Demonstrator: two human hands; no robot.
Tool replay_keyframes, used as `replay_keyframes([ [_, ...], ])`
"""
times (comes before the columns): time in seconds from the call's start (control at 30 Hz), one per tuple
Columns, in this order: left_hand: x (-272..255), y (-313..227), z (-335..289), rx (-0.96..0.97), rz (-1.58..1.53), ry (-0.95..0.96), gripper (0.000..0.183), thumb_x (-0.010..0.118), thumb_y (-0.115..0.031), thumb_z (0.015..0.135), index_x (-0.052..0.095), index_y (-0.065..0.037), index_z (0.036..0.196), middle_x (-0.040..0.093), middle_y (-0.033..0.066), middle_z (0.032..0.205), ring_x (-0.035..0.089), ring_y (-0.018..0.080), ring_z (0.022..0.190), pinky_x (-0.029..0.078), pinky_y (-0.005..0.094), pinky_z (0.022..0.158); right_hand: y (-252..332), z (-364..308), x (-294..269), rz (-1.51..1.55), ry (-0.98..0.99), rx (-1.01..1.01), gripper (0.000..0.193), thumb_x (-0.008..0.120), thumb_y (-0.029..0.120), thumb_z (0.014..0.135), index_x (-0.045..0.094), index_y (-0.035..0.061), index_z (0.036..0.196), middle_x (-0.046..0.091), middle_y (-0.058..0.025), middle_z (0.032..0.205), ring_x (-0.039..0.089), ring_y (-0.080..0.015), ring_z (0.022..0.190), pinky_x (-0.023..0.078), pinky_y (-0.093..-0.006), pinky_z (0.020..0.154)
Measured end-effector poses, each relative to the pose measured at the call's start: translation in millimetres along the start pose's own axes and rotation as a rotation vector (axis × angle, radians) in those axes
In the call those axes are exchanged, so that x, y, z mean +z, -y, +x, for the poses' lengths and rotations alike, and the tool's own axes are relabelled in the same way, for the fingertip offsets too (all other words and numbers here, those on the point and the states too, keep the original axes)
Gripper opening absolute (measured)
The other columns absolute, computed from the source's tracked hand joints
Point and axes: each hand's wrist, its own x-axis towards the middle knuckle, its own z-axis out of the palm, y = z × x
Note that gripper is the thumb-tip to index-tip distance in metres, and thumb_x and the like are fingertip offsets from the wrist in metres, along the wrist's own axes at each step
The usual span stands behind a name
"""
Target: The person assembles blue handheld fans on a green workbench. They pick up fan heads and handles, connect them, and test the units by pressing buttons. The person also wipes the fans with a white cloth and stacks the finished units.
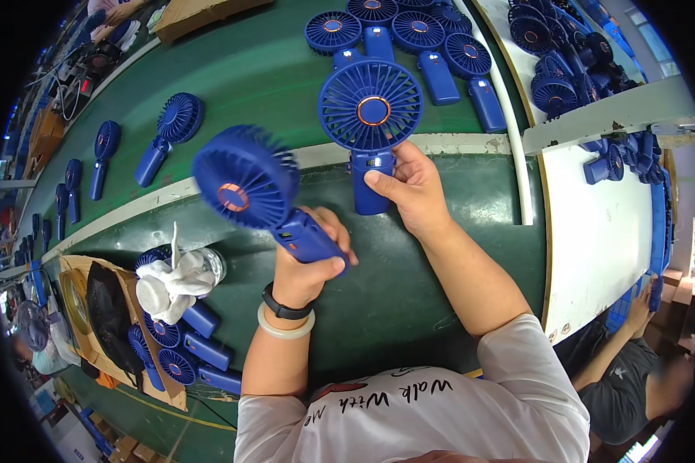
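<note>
My left hand (316, 251) is closed round the handle of a blue handheld fan (235, 174), whose round head leans to the left and is slightly blurred. In my right hand (418, 185) is a second blue handheld fan (353, 123), held upright over the bench's front ledge. Its head faces up, with a copper-coloured ring at the centre. My right thumb presses on the front of the handle, just below a small lit display (374, 162). The two fans are apart from each other.
Several blue fans (440, 77) lie grouped beyond my right hand, beside a white pipe (527, 185). More fans (179, 119) line the green belt (232, 85) at left. A cardboard tray (174, 397) holds fans, near white cloth (174, 285). A co-worker (633, 386) is at right.
</note>
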Motion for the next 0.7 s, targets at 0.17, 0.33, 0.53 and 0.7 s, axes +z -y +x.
replay_keyframes([
  [0.17,-4.1,-6.8,-2.8,-0.405,-0.174,0.196,0.040,0.067,0.007,0.061,0.049,-0.005,0.095,0.049,0.0085,0.092,0.055,0.0344,0.104,0.046,0.0539,0.090,1.3,3.2,0.5,0.048,-0.032,-0.048,0.046,0.064,0.001,0.081,0.045,0.0008,0.123,0.058,-0.0059,0.109,0.057,-0.0102,0.097,0.046,-0.0261,0.086],
  [0.33,12.1,5.7,4.1,0.278,0.160,-0.432,0.043,0.065,0.006,0.063,0.048,-0.005,0.101,0.047,0.0112,0.123,0.038,0.0276,0.125,0.031,0.0556,0.104,0.6,2.4,1.8,0.059,0.008,-0.085,0.049,0.065,0.003,0.081,0.043,0.0025,0.125,0.055,-0.0058,0.114,0.055,-0.0117,0.102,0.045,-0.0279,0.089],
  [0.53,2.6,8.5,4.3,0.427,0.237,-0.346,0.046,0.070,0.002,0.064,0.047,-0.008,0.102,0.043,0.0099,0.127,0.035,0.0264,0.128,0.029,0.0521,0.106,0.3,1.4,3.3,0.071,-0.002,-0.090,0.049,0.063,-0.001,0.080,0.044,0.0018,0.124,0.056,-0.0065,0.114,0.056,-0.0125,0.102,0.045,-0.0281,0.089],
  [0.7,4.7,7.9,5.4,0.327,0.111,-0.207,0.047,0.071,0.002,0.063,0.048,-0.011,0.102,0.042,0.0070,0.127,0.034,0.0259,0.129,0.029,0.0525,0.106,-1.6,-3.5,5.7,0.029,0.015,-0.173,0.049,0.062,-0.005,0.078,0.045,0.0004,0.123,0.057,-0.0091,0.115,0.057,-0.0151,0.103,0.047,-0.0294,0.088],
])
